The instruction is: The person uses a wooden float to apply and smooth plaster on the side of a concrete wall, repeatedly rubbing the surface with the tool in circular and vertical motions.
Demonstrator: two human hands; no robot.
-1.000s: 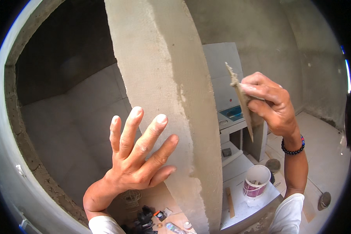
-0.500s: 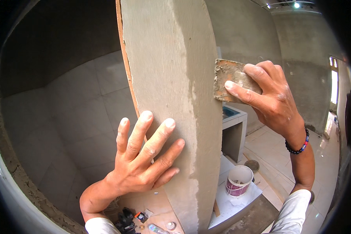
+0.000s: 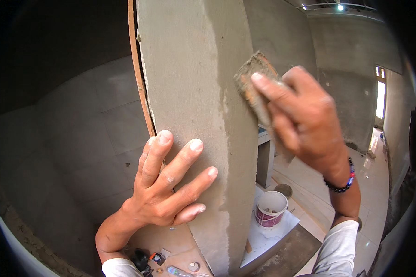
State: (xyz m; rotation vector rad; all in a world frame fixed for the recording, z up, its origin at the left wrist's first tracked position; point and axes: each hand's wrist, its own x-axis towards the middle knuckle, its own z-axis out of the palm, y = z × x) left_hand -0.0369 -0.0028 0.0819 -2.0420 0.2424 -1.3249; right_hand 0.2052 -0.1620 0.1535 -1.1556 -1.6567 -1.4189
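Observation:
A grey plastered pillar [image 3: 185,78] rises through the middle, with a darker, damp-looking band along its right side. My left hand [image 3: 168,187] rests against its front face, fingers spread and holding nothing. In my right hand [image 3: 305,117] is a flat, mortar-caked plastering float [image 3: 246,81], orange-brown where the coating is thin. The float is tilted at the pillar's right edge, its upper left part overlapping the damp band. Motion blurs my right hand, and its fingers hide part of the float.
An orange-brown strip [image 3: 141,69] runs along the pillar's left edge. Low on the right, a white-and-purple bucket [image 3: 270,218] stands on a white board [image 3: 277,237]. Small items, including a plastic bottle [image 3: 178,272], lie on the tiled floor at lower left. Tiled walls [image 3: 78,138] stand at left.
My right hand has moved left with the float, which has turned from nearly level to steeply tilted and now overlaps the pillar's right face. My left hand stays on the pillar, fingers slightly shifted.

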